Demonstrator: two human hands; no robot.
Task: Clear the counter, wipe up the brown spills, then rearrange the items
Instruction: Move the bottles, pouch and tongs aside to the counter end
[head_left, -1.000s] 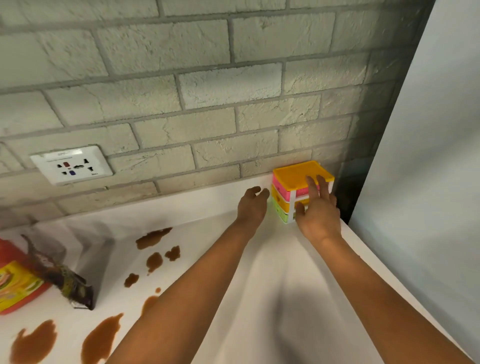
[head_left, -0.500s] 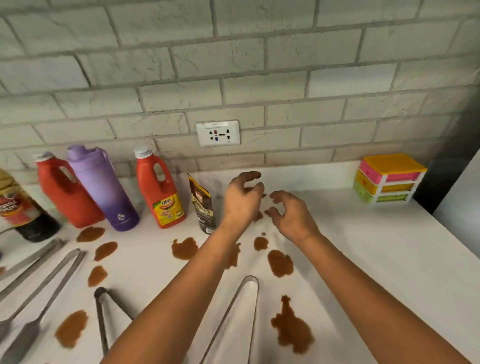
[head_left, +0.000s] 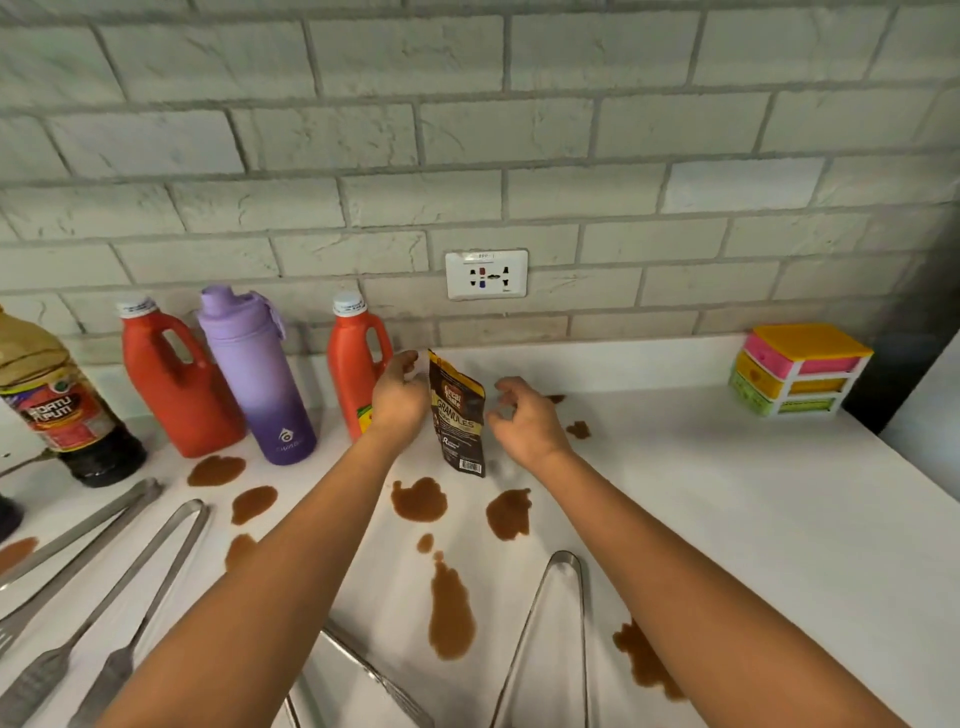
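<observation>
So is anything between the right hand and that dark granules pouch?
Nothing visible. The right hand hovers just right of the upright granules pouch with only bare counter in the gap. The left hand sits close on the pouch's other side, in front of the red bottle.

Pouch (head_left: 457, 415) btwn hands, bottles (head_left: 254, 374) left, drawers (head_left: 800, 369) far right.

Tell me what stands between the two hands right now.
In the head view, the dark granules pouch stands upright between the left hand and the right hand. Neither hand plainly grips it yet; both have curled fingers close beside it.
</observation>
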